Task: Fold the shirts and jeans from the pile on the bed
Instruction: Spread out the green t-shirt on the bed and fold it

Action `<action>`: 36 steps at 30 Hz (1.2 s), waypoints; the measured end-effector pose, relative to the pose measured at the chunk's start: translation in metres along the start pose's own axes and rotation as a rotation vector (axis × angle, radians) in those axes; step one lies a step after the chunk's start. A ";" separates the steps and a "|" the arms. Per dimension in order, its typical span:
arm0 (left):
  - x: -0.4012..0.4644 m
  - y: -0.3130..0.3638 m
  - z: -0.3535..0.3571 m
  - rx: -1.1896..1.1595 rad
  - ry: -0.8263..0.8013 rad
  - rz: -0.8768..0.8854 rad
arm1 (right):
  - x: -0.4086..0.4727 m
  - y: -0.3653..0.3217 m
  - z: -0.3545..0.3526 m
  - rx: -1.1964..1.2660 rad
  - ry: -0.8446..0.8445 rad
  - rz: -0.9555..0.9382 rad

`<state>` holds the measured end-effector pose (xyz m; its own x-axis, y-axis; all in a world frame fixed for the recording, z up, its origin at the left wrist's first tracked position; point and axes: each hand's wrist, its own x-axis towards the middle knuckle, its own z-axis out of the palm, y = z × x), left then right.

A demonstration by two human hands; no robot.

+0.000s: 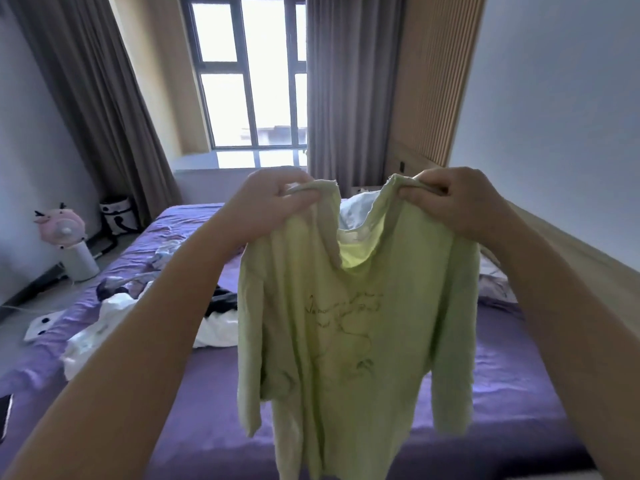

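Observation:
A pale green T-shirt (353, 334) with a faint dark line print on its chest hangs in the air over the bed (512, 403). My left hand (266, 202) pinches its left shoulder and my right hand (457, 199) pinches its right shoulder, both raised at chest height. The sleeves and hem dangle freely. On the left half of the bed lies a loose pile of clothes (114, 313), white and dark pieces mixed, partly hidden behind my left forearm and the shirt.
The purple sheet covers the bed. A pillow (495, 282) lies at the right, a white bundle (353, 209) behind the shirt's neck. A pink fan (69, 237) and a bag (117, 216) stand on the floor at left. A dark phone (5, 414) rests at the left edge.

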<state>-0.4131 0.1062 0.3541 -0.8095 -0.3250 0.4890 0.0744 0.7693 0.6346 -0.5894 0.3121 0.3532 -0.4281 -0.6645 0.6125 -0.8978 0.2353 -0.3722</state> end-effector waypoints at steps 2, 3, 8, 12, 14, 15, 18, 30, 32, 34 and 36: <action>0.008 -0.010 0.002 0.007 -0.009 -0.016 | 0.009 0.009 0.006 0.000 -0.006 0.015; 0.014 -0.018 0.006 0.011 -0.006 -0.027 | 0.014 0.014 0.011 0.007 -0.013 0.028; 0.052 -0.085 0.056 0.025 -0.001 -0.156 | 0.040 0.068 0.069 0.047 -0.132 0.096; 0.090 -0.165 0.123 0.070 0.000 -0.291 | 0.060 0.143 0.143 0.092 -0.234 0.159; 0.110 -0.209 0.154 0.069 0.005 -0.390 | 0.071 0.189 0.182 0.129 -0.274 0.203; 0.120 -0.232 0.169 0.056 0.006 -0.440 | 0.076 0.212 0.203 0.149 -0.294 0.226; 0.145 -0.298 0.212 0.035 0.005 -0.569 | 0.086 0.280 0.268 0.189 -0.363 0.325; 0.185 -0.507 0.337 0.208 -0.252 -0.792 | 0.080 0.457 0.481 0.160 -0.569 0.624; 0.192 -0.532 0.348 0.289 -0.305 -0.776 | 0.079 0.472 0.504 0.121 -0.586 0.661; 0.199 -0.555 0.359 0.360 -0.326 -0.769 | 0.077 0.486 0.524 0.090 -0.584 0.701; 0.205 -0.581 0.373 0.419 -0.318 -0.767 | 0.077 0.497 0.546 0.034 -0.577 0.735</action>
<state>-0.8398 -0.2023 -0.1371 -0.6767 -0.7083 -0.2013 -0.7132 0.5626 0.4182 -1.0121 -0.0090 -0.1657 -0.7618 -0.6084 -0.2228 -0.4145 0.7219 -0.5541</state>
